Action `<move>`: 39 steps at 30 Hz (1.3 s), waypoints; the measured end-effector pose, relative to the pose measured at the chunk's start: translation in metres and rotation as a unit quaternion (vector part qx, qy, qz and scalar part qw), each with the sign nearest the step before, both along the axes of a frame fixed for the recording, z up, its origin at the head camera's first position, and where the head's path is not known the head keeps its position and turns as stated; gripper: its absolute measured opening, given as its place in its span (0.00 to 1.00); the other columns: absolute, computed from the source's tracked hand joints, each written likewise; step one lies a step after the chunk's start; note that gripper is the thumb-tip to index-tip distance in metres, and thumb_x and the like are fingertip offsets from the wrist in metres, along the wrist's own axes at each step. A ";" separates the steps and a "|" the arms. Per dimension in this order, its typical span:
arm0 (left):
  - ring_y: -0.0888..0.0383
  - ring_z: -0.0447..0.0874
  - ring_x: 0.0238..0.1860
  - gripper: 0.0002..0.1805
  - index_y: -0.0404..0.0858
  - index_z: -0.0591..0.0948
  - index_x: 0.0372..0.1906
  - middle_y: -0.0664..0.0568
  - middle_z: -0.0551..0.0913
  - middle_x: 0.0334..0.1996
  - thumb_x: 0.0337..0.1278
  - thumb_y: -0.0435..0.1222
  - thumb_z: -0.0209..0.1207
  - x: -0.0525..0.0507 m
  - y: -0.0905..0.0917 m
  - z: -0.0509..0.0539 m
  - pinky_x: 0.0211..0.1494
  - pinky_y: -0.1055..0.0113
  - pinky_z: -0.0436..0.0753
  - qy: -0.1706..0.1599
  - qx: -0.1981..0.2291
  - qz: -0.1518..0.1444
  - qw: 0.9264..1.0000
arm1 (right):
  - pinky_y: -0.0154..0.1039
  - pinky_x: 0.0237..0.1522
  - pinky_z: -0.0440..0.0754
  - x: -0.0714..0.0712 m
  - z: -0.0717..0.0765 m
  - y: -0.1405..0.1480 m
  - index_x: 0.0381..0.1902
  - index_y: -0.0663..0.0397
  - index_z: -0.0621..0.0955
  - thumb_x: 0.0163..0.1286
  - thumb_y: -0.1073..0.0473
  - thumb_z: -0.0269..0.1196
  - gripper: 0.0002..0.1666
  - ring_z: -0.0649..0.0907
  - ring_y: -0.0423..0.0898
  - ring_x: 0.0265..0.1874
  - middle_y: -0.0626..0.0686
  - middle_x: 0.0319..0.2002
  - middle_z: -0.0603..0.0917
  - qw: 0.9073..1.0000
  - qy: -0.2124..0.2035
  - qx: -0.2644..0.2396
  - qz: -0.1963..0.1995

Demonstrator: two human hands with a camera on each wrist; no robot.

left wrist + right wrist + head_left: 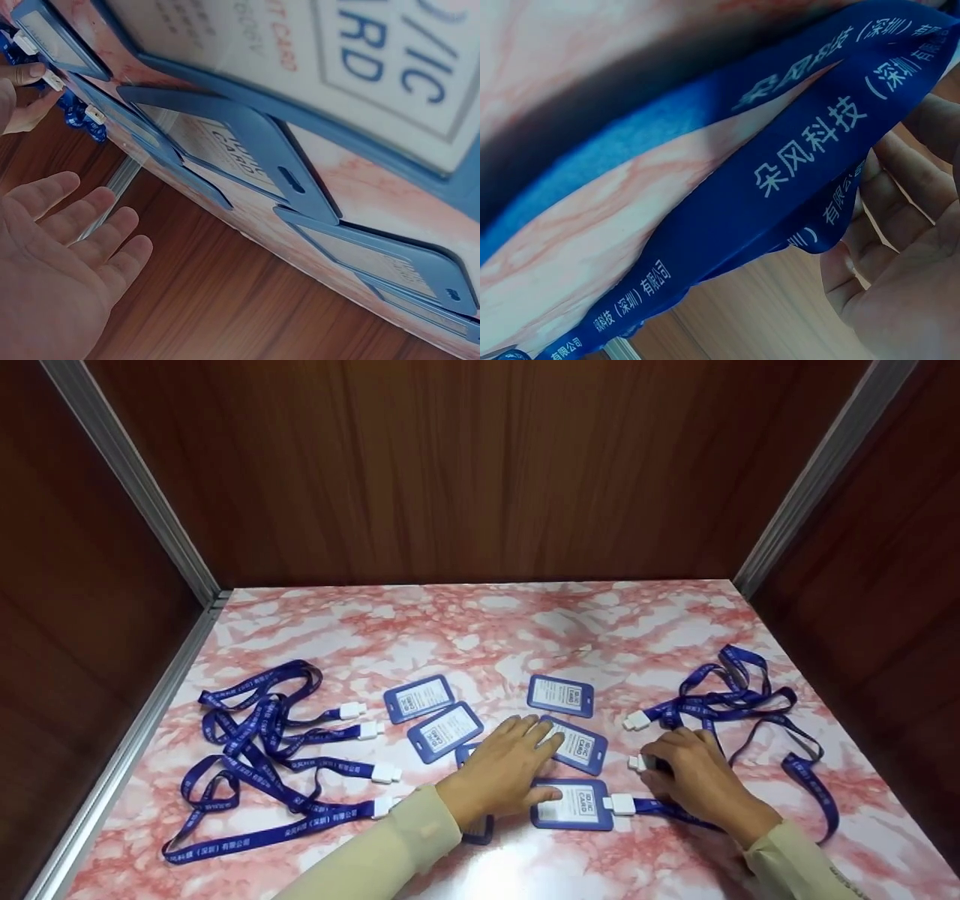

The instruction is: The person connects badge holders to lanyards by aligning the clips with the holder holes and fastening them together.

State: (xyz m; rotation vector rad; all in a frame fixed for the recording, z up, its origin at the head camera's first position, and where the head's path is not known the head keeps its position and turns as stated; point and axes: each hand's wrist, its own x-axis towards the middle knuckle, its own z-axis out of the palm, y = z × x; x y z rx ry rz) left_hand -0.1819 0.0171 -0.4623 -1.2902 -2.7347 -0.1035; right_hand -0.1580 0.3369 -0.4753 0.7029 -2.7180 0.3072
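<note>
My left hand (506, 765) spreads its relaxed fingers over the badge holders; the left wrist view shows its palm and fingers with nothing gripped. Closest to its fingertips is a blue-framed badge holder (581, 748), partly covered by them. Below lies another badge holder (574, 806), joined to a white clip (621, 804) on a blue lanyard. My right hand (686, 772) pinches a blue lanyard just behind its white clip (636, 763). In the right wrist view the printed lanyard strap (780, 165) runs past the curled fingers.
Several blue lanyards (255, 735) lie tangled at the left, white clips pointing right. More lanyard (735, 701) lies at the right with a loose clip (636, 721). Badge holders (418, 699) are spread mid-table. Brown panels (480, 472) wall in the marbled table (480, 622).
</note>
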 end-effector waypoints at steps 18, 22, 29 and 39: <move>0.47 0.66 0.74 0.42 0.40 0.69 0.75 0.46 0.71 0.72 0.66 0.62 0.57 -0.011 0.014 0.003 0.78 0.53 0.61 0.012 -0.010 0.004 1.000 | 0.48 0.41 0.68 -0.001 -0.001 -0.001 0.35 0.49 0.87 0.51 0.60 0.80 0.14 0.78 0.45 0.35 0.45 0.32 0.85 0.999 0.040 -0.013 0.026; 0.47 0.67 0.73 0.42 0.40 0.69 0.75 0.47 0.72 0.71 0.66 0.63 0.58 -0.015 0.018 0.001 0.77 0.53 0.63 0.013 -0.011 0.004 1.000 | 0.47 0.41 0.67 -0.001 -0.002 -0.002 0.35 0.49 0.87 0.51 0.60 0.81 0.14 0.77 0.45 0.35 0.45 0.31 0.85 0.999 0.041 -0.014 0.028; 0.48 0.68 0.73 0.43 0.41 0.69 0.76 0.48 0.73 0.71 0.65 0.63 0.59 -0.022 0.023 -0.002 0.77 0.55 0.64 0.007 -0.010 0.013 1.000 | 0.47 0.43 0.68 -0.001 -0.002 -0.002 0.36 0.49 0.87 0.52 0.59 0.80 0.14 0.78 0.45 0.36 0.45 0.32 0.85 0.999 0.032 -0.011 0.027; 0.50 0.67 0.73 0.43 0.43 0.67 0.76 0.48 0.72 0.71 0.66 0.63 0.57 -0.028 0.029 -0.003 0.78 0.56 0.62 -0.015 -0.036 0.029 0.999 | 0.46 0.43 0.66 0.000 0.001 -0.004 0.36 0.47 0.87 0.53 0.58 0.80 0.13 0.77 0.45 0.37 0.44 0.32 0.84 1.000 0.016 -0.005 0.015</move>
